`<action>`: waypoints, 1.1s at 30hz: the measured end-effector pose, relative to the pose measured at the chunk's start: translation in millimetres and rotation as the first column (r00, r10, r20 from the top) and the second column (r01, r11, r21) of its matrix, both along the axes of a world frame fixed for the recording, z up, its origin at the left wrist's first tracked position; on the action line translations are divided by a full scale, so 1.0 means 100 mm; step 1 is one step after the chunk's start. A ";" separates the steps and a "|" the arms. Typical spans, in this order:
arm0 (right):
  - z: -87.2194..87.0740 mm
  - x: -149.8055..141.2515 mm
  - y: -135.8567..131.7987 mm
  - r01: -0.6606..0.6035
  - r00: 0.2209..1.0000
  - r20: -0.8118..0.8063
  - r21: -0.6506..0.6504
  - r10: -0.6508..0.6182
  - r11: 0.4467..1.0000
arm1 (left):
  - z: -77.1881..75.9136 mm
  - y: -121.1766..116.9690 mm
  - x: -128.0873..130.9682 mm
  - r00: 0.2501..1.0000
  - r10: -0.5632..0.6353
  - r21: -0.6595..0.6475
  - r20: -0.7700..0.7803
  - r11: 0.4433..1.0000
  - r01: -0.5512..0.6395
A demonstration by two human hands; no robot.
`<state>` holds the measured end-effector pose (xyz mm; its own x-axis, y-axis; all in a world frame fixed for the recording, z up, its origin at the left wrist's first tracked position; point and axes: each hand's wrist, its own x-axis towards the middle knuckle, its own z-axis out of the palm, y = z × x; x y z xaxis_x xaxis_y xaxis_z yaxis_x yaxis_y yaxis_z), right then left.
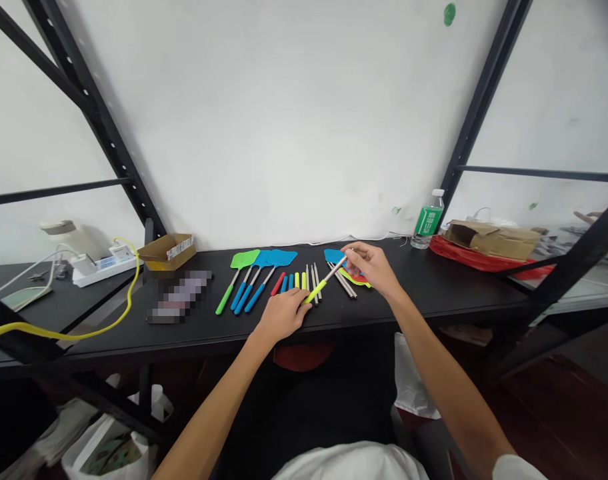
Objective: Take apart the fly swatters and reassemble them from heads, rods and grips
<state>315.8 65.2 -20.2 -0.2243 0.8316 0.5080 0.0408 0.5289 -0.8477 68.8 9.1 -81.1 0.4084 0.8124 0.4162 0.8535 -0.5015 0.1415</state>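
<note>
My left hand [283, 313] is closed around the yellow handle [315, 291] of a fly swatter rod. The fingers of my right hand [368, 265] pinch the upper end of its metal rod [338, 268]. Under and beside my hands lie loose metal rods [313, 277], several coloured handle grips [291, 281] in red, blue and yellow, and a pile of swatter heads [333, 256], partly covered by my right hand. To the left rest fly swatters with heads on: a green one [225, 299] and several blue ones [255, 298].
An open cardboard box [168, 253] stands left, behind a pixelated item [180, 297]. A power strip [104, 265] and a yellow cable [131, 293] lie farther left. At the back right are a water bottle [427, 221] and cardboard [491, 239] on red plastic. Black shelf posts [484, 100] flank the table.
</note>
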 end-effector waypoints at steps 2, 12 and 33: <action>0.01 0.02 0.00 0.020 1.000 -0.012 -0.001 -0.020 1.000 | 0.00 0.00 0.00 1.000 0.006 0.001 -0.003 1.000 -0.006; -0.10 0.01 0.11 0.061 0.998 -0.003 -0.005 -0.061 0.998 | -0.03 0.03 -0.03 1.000 -0.009 -0.015 0.012 1.000 0.009; -0.61 0.45 0.60 0.322 0.488 0.792 0.226 -0.366 0.919 | 0.03 0.02 0.02 0.997 0.077 -0.056 0.019 0.996 -0.076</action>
<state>360.8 125.6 -81.5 -0.2537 0.9201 0.2984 0.8779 0.3486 -0.3283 70.4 10.8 -78.5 0.3358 0.8627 0.3781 0.8854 -0.4261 0.1858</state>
